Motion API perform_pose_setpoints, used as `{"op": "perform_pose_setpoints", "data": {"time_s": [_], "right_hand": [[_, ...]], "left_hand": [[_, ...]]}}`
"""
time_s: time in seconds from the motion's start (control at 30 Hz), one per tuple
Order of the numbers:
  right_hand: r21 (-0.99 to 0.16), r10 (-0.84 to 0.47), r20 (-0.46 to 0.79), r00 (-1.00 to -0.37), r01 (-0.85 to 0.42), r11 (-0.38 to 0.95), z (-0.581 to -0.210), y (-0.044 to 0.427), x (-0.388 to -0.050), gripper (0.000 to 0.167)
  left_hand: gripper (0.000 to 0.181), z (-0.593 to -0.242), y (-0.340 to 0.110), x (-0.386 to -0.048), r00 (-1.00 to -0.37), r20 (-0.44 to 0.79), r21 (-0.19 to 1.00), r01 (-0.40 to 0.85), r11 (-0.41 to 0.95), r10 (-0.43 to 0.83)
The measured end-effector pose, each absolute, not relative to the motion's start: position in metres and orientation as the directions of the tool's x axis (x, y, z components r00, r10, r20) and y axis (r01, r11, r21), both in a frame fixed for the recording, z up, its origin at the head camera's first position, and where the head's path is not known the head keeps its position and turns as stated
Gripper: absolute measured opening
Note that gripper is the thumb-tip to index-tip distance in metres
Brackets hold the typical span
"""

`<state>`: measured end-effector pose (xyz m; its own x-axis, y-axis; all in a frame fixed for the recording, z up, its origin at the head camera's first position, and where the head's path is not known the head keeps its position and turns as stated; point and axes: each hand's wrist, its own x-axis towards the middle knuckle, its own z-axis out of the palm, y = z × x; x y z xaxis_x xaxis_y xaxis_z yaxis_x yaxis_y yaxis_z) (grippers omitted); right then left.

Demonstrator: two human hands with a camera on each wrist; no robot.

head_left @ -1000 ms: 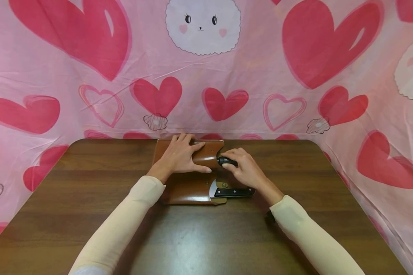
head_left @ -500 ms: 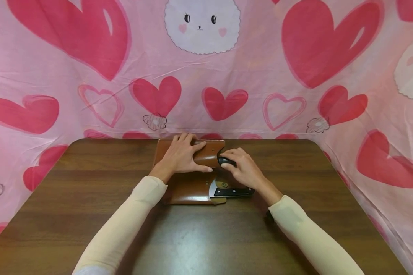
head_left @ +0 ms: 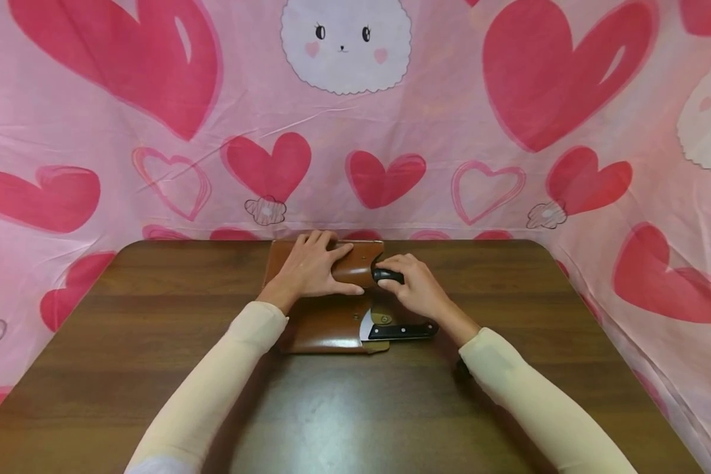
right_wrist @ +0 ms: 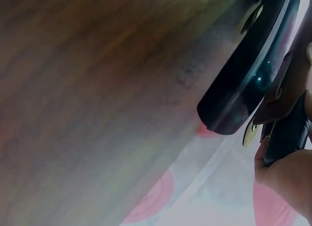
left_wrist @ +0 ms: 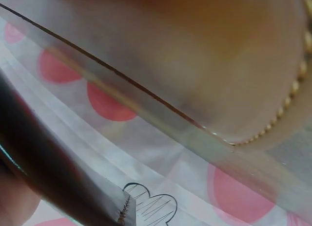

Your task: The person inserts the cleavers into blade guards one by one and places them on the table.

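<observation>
Two brown leather sheaths lie one behind the other on the table. My left hand (head_left: pixel 311 270) rests spread across the far sheath (head_left: pixel 355 263), thumb near its front edge and fingers toward its back edge. At that sheath's right end my right hand (head_left: pixel 417 283) grips a black knife handle (head_left: pixel 385 275); any blade is hidden in the leather. The near sheath (head_left: pixel 326 329) holds a broad-bladed knife, its black riveted handle (head_left: pixel 399 332) sticking out to the right. In the right wrist view the gripped handle (right_wrist: pixel 287 138) shows beside the leather. The left wrist view is blurred.
The brown wooden table (head_left: pixel 225 395) ends just behind the far sheath. A pink heart-print cloth (head_left: pixel 450 131) hangs behind and to the sides. A small dark object (head_left: pixel 463 368) shows beneath the right sleeve's cuff.
My right hand and forearm have shifted slightly left with the gripped handle, toward the far sheath. My left hand has stayed in place on the leather.
</observation>
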<state>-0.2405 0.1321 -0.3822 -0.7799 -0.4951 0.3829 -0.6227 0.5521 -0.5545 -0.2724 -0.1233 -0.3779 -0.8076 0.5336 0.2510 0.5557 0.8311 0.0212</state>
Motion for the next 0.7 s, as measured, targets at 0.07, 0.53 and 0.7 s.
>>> {"op": "perform_pose_setpoints", "data": {"time_s": [0.07,0.53,0.7], "right_hand": [[-0.572,-0.485,0.366,-0.794,-0.603,0.556,-0.382,0.131,-0.243,0.030],[-0.622,-0.453,0.304,-0.838,-0.535,0.572,-0.387,0.133,-0.260,0.028],[-0.639,-0.450,0.277,-0.849,-0.513,0.573,-0.388,0.131,-0.267,0.029]], "left_hand": [[0.107,-0.380,-0.123,-0.275,-0.813,0.237,0.028,0.552,0.833,0.531],[0.104,-0.387,-0.120,-0.289,-0.831,0.205,0.032,0.533,0.845,0.517],[0.104,-0.390,-0.122,-0.291,-0.842,0.170,0.025,0.522,0.852,0.511]]}}
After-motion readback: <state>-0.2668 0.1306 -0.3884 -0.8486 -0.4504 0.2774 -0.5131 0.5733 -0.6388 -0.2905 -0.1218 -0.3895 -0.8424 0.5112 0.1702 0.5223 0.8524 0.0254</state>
